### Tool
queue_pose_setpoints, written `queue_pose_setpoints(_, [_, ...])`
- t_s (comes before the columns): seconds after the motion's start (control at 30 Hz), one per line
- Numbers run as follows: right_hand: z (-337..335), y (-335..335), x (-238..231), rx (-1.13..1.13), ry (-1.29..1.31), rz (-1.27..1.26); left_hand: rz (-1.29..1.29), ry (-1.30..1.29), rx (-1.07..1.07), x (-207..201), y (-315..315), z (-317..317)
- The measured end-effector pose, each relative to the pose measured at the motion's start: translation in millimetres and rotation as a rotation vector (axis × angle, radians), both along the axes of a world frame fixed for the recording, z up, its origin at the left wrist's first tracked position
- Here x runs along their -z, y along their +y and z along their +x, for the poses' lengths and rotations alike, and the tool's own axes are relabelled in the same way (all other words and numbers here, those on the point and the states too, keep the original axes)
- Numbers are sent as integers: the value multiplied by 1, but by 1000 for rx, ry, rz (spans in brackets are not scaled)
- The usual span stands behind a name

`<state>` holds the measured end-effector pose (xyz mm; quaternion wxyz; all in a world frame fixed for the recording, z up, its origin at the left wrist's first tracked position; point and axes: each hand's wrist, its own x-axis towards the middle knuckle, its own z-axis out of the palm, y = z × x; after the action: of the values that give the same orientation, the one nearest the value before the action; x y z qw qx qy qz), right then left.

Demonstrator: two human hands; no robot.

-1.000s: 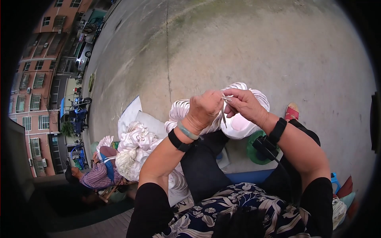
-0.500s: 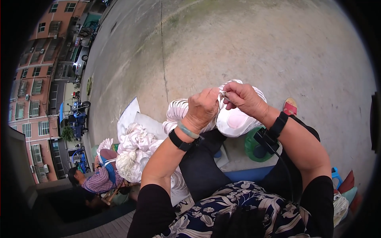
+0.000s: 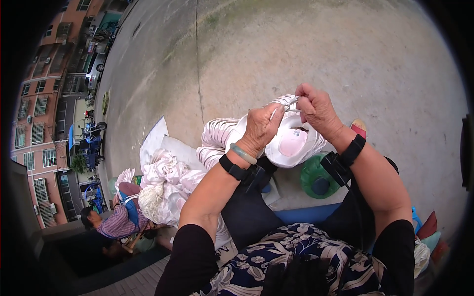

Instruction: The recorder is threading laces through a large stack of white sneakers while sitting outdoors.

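Note:
My left hand point(image 3: 261, 129) and my right hand point(image 3: 320, 112) are raised over my lap, both closed. A thin white cord point(image 3: 292, 102) runs short and taut between their fingertips. Just below the hands lies a white brimmed hat point(image 3: 316, 145) with a pale pink lining, and a small dark spot shows inside it. Beside and behind it, a row of nested white hats point(image 3: 217, 135) curves to the left. My left hand partly covers these stacked hats, and I cannot tell whether the cord is attached to one.
White hats and bundled cord point(image 3: 165, 180) are heaped on the left, beside a seated person in a striped shirt point(image 3: 118, 222). A green bottle point(image 3: 317, 180) stands between my legs, near a blue bar point(image 3: 308, 214). Vehicles point(image 3: 89, 138) line the far left.
My hands have drawn apart, the right one moving up and to the right, so the cord between them shows more. More of the hat's inside and the green bottle is visible.

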<state>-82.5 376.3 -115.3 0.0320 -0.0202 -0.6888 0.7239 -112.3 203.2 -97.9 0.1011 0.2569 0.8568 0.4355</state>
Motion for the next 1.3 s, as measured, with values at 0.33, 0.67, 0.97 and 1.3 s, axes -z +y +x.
queue_pose_setpoints(0.33, [10, 1, 10, -199, -29, 192, -26, 14, 68, 2, -36, 27])
queue_pose_setpoints(0.67, [14, -6, 15, -387, 62, 242, 160, -337, 33, -3, -58, 27])
queue_pose_setpoints(0.97, [18, -8, 18, -434, 4, 296, 60, -393, -7, -6, -69, 36])
queue_pose_setpoints(1.3, [2, 22, 6, -251, -185, -154, -344, -312, 196, 21, -81, -11])
